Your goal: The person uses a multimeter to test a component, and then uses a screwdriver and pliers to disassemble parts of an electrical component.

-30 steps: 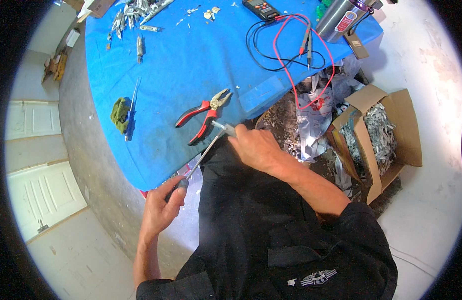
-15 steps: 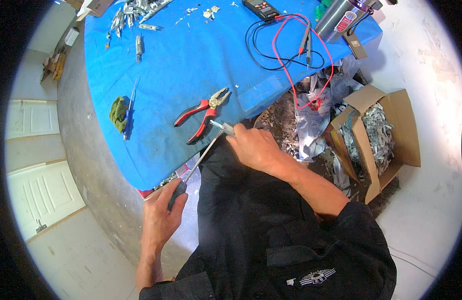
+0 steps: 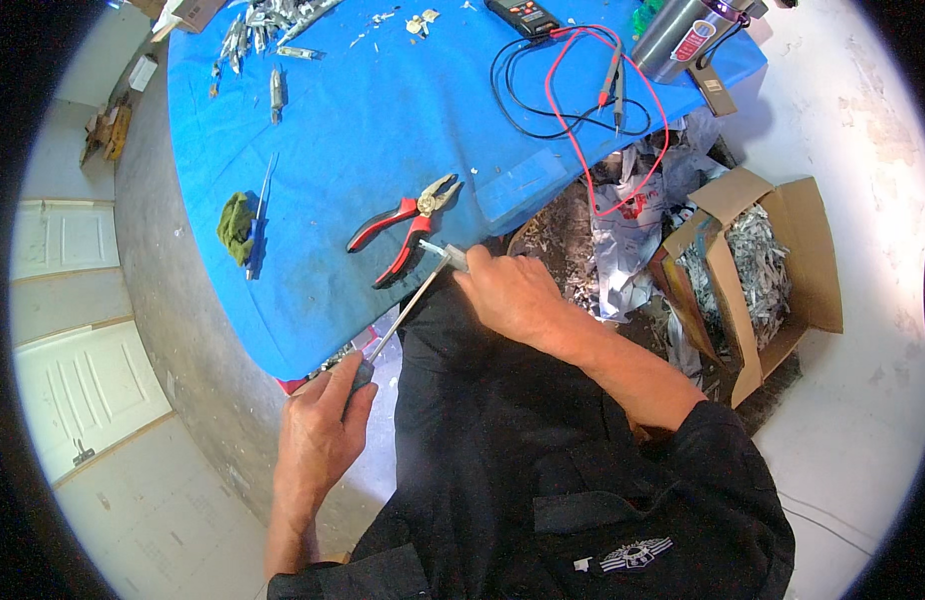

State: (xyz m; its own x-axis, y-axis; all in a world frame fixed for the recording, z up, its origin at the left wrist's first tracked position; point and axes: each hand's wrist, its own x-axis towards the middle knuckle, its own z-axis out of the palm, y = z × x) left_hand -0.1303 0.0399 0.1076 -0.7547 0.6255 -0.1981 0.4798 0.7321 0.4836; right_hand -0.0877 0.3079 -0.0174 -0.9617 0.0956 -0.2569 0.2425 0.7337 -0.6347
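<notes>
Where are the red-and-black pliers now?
In the head view, the red-and-black metal pliers lie open on the blue-covered table, left of centre, between the crumpled green cloth and the right hand.

Tablecloth (image 3: 313, 180) is bright blue with darker smudges, pliers (image 3: 423, 228) have red-and-black grips, held screwdriver (image 3: 413, 308) has a silvery shaft, held piece (image 3: 456, 258) is pale grey. Moss-green rag (image 3: 236, 230), red lead (image 3: 551, 85), black lead (image 3: 496, 85), steel-grey flask (image 3: 665, 60), tan cardboard box (image 3: 818, 260), black clothes (image 3: 503, 430) with a white emblem (image 3: 638, 553).
</notes>
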